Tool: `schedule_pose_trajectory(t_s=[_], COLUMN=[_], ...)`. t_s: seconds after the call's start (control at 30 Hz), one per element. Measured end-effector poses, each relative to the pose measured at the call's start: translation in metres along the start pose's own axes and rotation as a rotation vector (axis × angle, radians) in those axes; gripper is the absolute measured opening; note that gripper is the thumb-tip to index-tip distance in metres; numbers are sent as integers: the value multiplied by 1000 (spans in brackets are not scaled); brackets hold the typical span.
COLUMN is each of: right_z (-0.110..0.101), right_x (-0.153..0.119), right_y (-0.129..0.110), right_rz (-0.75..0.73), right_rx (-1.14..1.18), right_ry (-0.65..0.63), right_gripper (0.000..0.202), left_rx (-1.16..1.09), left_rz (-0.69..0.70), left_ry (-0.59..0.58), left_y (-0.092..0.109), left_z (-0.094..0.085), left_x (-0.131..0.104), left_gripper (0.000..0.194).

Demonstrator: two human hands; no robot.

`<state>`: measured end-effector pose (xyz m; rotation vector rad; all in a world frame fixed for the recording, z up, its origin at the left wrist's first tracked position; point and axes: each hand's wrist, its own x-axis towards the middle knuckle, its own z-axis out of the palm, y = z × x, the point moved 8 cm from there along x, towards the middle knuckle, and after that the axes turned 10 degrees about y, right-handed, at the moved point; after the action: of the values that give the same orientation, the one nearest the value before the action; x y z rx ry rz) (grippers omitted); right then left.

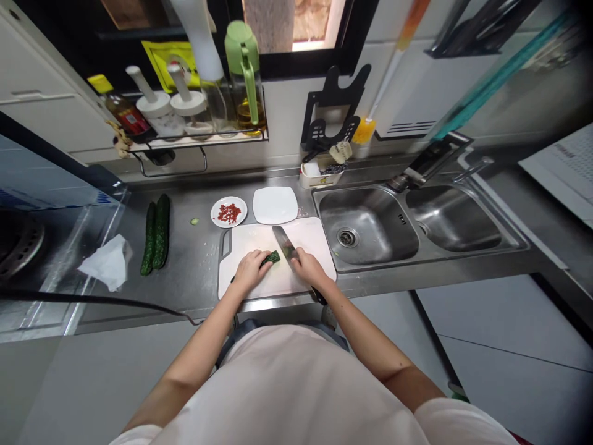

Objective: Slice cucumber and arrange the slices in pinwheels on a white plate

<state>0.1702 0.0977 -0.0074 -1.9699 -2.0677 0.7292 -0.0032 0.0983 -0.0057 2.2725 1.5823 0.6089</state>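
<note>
On the white cutting board [306, 235], my left hand [251, 270] is closed around a dark green cucumber [274, 257], whose end sticks out past my fingers. Most of the cucumber's length lies hidden under that hand. My right hand [306, 264] grips a kitchen knife [283, 240] with a dark handle. Its blade points away from me, a little to the right of the cucumber and apart from it. Beyond the board stand a small plate [239, 219] with chopped red bits and a white square plate [275, 205].
Two whole cucumbers [161, 232] and a crumpled tissue [109, 262] lie at left. A cucumber slice [194, 221] rests on the steel counter. At right is a double sink [370, 262]. A rack [199, 139] with bottles and jars hangs behind.
</note>
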Motion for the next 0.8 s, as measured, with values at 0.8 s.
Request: schedule_pose_trajectory(t_s=[0.8], right_z=[-9], right_x=[-17], right_y=[-38], right_rz=[-24], right_rx=[-188], right_ry=[-87], right_gripper=[28], left_rx=[-1], left_rz=[117], left_ry=[60], left_y=[10], left_z=[5], left_x=[-4], left_gripper=[41])
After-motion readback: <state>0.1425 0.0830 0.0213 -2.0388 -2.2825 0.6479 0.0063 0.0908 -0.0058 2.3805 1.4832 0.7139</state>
